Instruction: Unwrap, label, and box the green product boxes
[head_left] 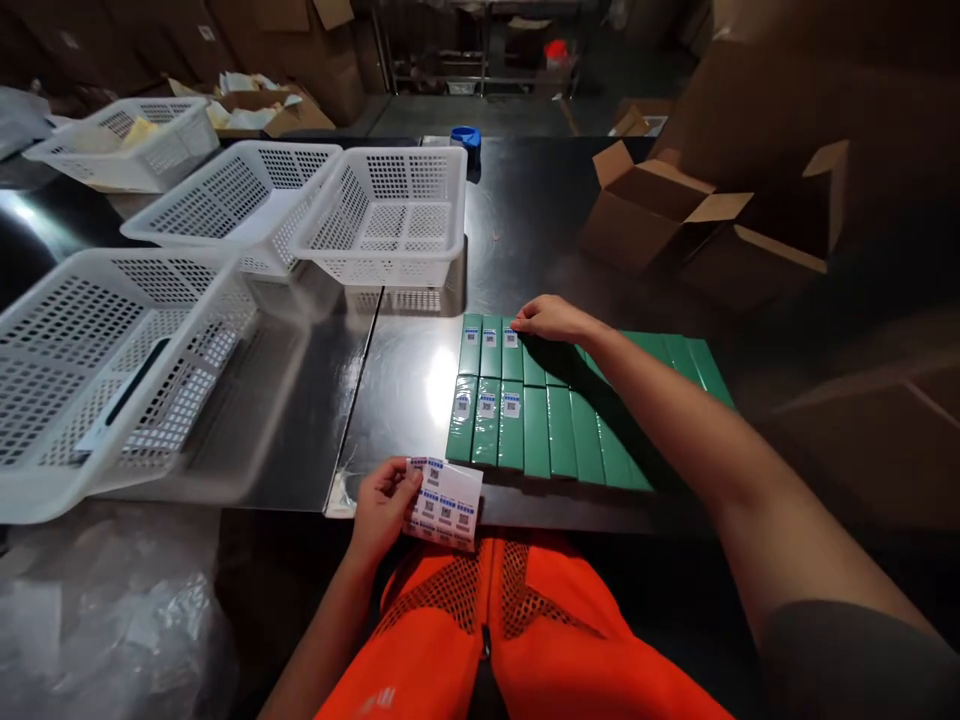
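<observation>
White mesh baskets (382, 215) stand at ten and eleven o'clock on a dark table (517, 230). At six o'clock the left hand (382, 505) pinches a sheet of small labels (446, 503) between thumb and fingers. From it, at one o'clock, lie green boxes (555, 420) in two rows, long axes running away from the person; the six leftmost carry labels. The right hand (551, 318), nearer, rests fingers-down on the far row's third box, holding nothing visible. Open cartons (660, 215) sit at two o'clock.

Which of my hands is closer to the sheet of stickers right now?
Left. Your left hand holds the sticker sheet at the table's near edge. Your right hand is farther off, resting on the far row of green boxes.
</observation>
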